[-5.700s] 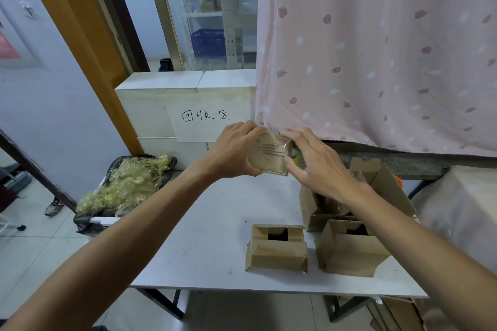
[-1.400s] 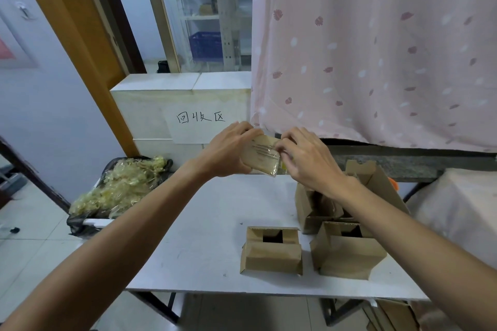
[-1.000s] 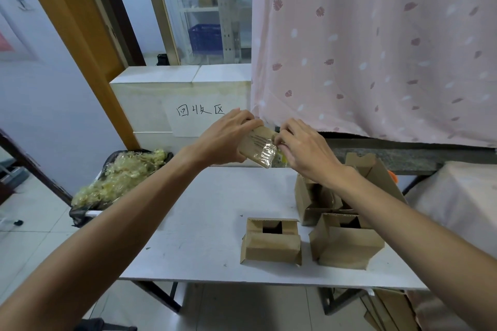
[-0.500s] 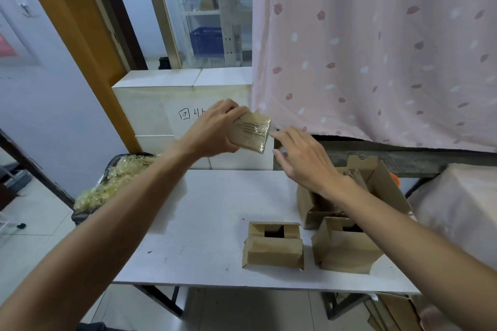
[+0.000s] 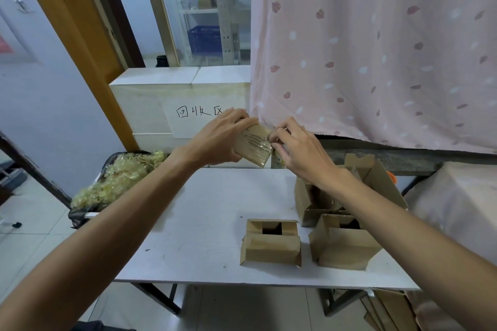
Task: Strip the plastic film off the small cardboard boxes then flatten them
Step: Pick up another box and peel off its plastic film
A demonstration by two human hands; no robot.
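Small box [image 5: 249, 144]: brown cardboard, flat rectangular block, tilted with its right end lower. It is wrapped in clear film [image 5: 261, 154], glossy, with wrinkle lines across the near face.

You hold it in the air over the far edge of the bench [image 5: 199, 226], clear of the top. Your left hand [image 5: 215, 140] grips the box's left end: fingers [image 5: 242, 117] curl over the top edge, and the palm covers the left side. Your right hand [image 5: 298, 153] is at the right end with its fingertips [image 5: 277, 137] curled in tight and pinching the film at that edge. The two hands are close, with only the middle of the box showing between them.

Bench: flat white board with a matte, scuffed top.

- The front carton [image 5: 270, 246] is plain corrugated card with its flaps up and a dark square opening on top. I can't see the contents.
- The right carton [image 5: 343, 248] sits just beside it, made of the same card and open on top. The inside is dark.
- The rear carton [image 5: 373, 183] is taller with its lid flap raised and stands behind the right one, partly hidden by your right forearm. I can't tell the contents.

A bin [image 5: 80, 213] lined with a black bag sits left of the bench, heaped with crumpled yellowish clear film scraps [image 5: 121, 177].

A white box [image 5: 150, 97] stands behind the bench with a handwritten paper label [image 5: 199, 121] on its front. A pink leaf-print curtain [image 5: 376, 48] hangs on the right.
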